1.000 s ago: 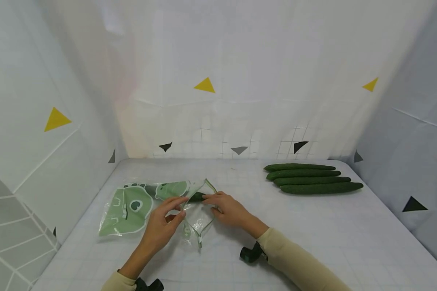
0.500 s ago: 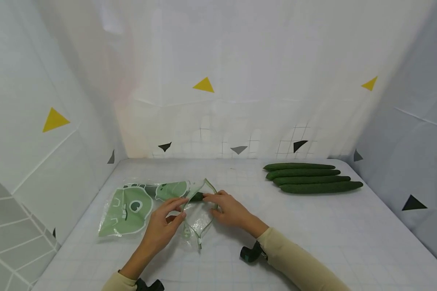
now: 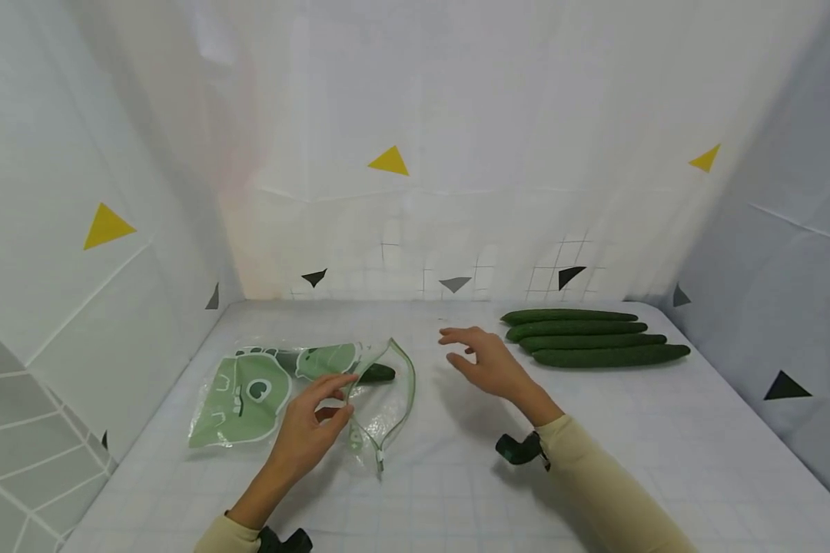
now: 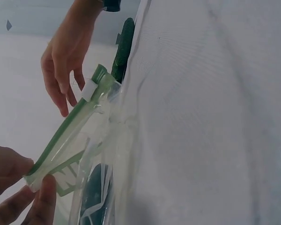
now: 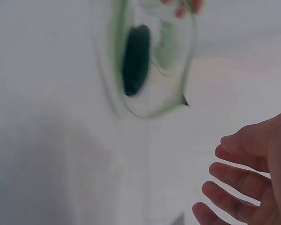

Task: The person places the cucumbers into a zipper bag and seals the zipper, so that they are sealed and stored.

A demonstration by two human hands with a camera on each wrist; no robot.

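Observation:
A clear zip bag (image 3: 240, 399) with a green cartoon print lies on the left half of the table, its green-edged mouth gaping to the right. My left hand (image 3: 309, 426) pinches the near lip of that mouth between thumb and fingers, as the left wrist view (image 4: 23, 187) also shows. Inside the bag is a cucumber (image 3: 376, 373), its dark end showing at the opening. My right hand (image 3: 487, 365) hovers above the table between the bag and the other cucumbers, fingers loosely bent and holding nothing. A white slider (image 4: 89, 90) sits on the zip.
Several cucumbers (image 3: 588, 343) lie side by side at the back right of the table (image 3: 595, 438). White sheets with yellow and dark triangles stand behind and at both sides. A dark camera mount (image 3: 519, 448) juts from the right wrist.
My right hand has let go of the cucumber and the bag's mouth and moved right and back, rising off the table. The left hand has kept its hold.

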